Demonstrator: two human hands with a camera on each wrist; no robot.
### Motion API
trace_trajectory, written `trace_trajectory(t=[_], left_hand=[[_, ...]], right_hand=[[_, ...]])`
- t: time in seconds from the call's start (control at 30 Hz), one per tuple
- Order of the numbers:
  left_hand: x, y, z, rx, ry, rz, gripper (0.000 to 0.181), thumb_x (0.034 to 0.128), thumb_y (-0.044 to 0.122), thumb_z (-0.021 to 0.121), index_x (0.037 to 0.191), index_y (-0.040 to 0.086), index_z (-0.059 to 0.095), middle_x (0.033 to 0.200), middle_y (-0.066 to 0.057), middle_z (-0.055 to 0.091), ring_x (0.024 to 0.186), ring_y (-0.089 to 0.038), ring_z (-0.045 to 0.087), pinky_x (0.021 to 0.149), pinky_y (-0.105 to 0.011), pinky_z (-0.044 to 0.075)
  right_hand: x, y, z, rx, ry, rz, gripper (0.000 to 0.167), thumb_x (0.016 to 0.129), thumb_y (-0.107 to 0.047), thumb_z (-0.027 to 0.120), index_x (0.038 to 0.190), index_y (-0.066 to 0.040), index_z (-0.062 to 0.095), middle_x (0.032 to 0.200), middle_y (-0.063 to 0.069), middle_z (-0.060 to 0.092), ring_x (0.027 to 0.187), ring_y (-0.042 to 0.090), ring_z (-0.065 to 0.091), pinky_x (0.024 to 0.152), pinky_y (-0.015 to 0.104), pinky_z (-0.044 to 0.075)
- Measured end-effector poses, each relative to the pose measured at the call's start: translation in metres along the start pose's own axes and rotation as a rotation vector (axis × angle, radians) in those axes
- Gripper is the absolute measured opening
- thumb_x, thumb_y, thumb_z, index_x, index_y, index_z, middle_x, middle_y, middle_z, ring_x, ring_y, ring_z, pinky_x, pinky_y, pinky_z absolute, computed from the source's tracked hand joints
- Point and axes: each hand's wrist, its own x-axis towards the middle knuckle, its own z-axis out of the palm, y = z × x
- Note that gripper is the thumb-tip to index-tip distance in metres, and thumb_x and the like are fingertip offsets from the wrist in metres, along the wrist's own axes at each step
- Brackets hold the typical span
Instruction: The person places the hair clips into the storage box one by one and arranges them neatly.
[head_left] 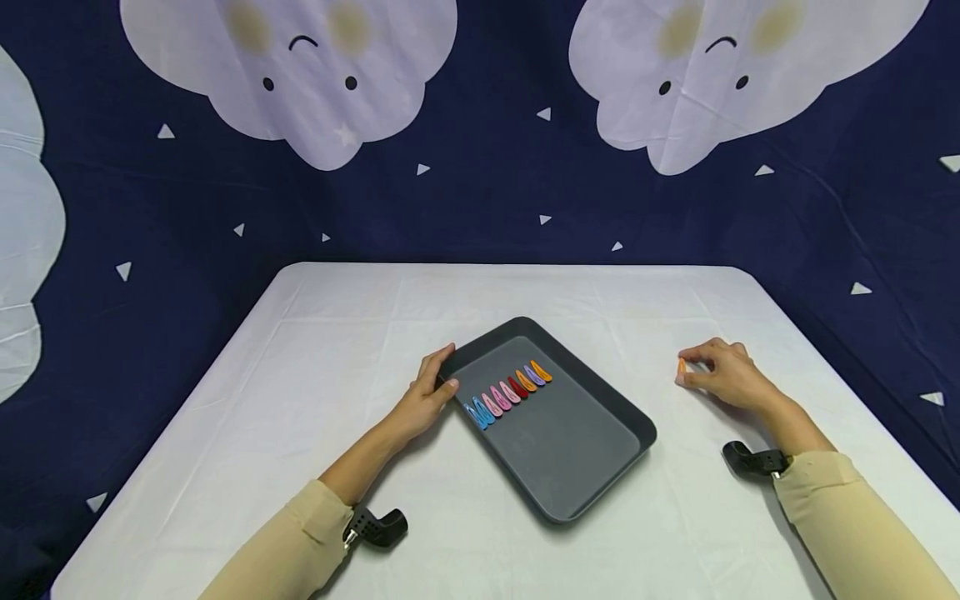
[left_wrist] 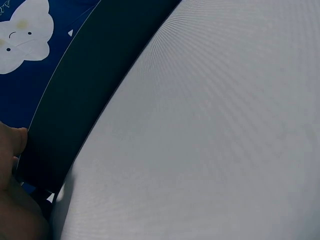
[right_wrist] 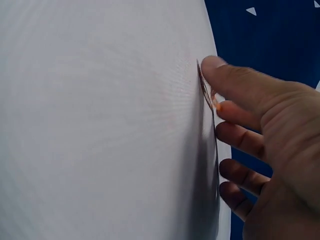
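A dark grey rectangular baking tray [head_left: 573, 442] lies turned at an angle on the white table. My left hand [head_left: 422, 407] grips its left corner, with the thumb at the rim; the left wrist view shows the tray's outer wall [left_wrist: 85, 85] beside that hand. Inside the tray runs a slanting row of snap hair clips, from blue ones [head_left: 480, 413] through pink ones [head_left: 501, 397] and a dark red one [head_left: 517, 387] to orange and purple ones [head_left: 534, 376]. Right of the tray, my right hand [head_left: 723, 373] pinches an orange hair clip [head_left: 682, 367] between thumb and fingers, close to the tabletop.
A white cloth covers the table [head_left: 360, 333]. Behind it hangs a dark blue curtain [head_left: 480, 208] with clouds and small triangles. Black wrist devices sit on the left wrist [head_left: 378, 528] and the right wrist [head_left: 750, 460].
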Motion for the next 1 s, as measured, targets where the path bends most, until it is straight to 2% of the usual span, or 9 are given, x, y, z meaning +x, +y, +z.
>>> trace_trajectory(t=[0.3,0.7,0.9,1.0], left_hand=[[0.0,0.0,0.0,-0.006,0.003,0.008,0.056,0.1002,0.01,0.038,0.15,0.002,0.015,0.154,-0.019,0.015,0.145,-0.039,0.01,0.112,-0.064,-0.003],[0.0,-0.001,0.0,-0.007,-0.003,0.015,0.056,0.1,0.009,0.038,0.15,0.001,0.014,0.154,-0.02,0.014,0.145,-0.039,0.008,0.111,-0.066,-0.006],[0.0,0.0,0.001,0.003,0.001,0.008,0.056,0.1,0.008,0.038,0.15,0.001,0.014,0.154,-0.021,0.014,0.145,-0.039,0.009,0.11,-0.066,-0.006],[0.001,-0.001,0.001,0.007,-0.004,0.001,0.056,0.1002,0.009,0.037,0.15,0.001,0.013,0.154,-0.02,0.013,0.145,-0.039,0.008,0.11,-0.066,-0.006]], right_hand=[[0.006,-0.029,-0.011,0.065,0.033,-0.095,0.05,0.082,-0.031,0.072,0.122,-0.003,0.061,0.116,0.021,0.056,0.107,0.039,0.041,0.079,0.041,0.035],[0.023,-0.082,-0.02,0.131,0.047,-0.232,0.048,0.079,-0.028,0.076,0.121,-0.008,0.063,0.114,0.012,0.059,0.106,0.03,0.043,0.083,0.039,0.035],[0.032,-0.104,-0.02,0.19,0.035,-0.268,0.048,0.077,-0.025,0.078,0.121,-0.011,0.063,0.116,0.008,0.059,0.107,0.023,0.043,0.088,0.04,0.035],[0.036,-0.113,-0.019,0.201,0.024,-0.313,0.048,0.077,-0.025,0.078,0.121,-0.011,0.063,0.116,0.009,0.059,0.106,0.023,0.042,0.087,0.039,0.034]])
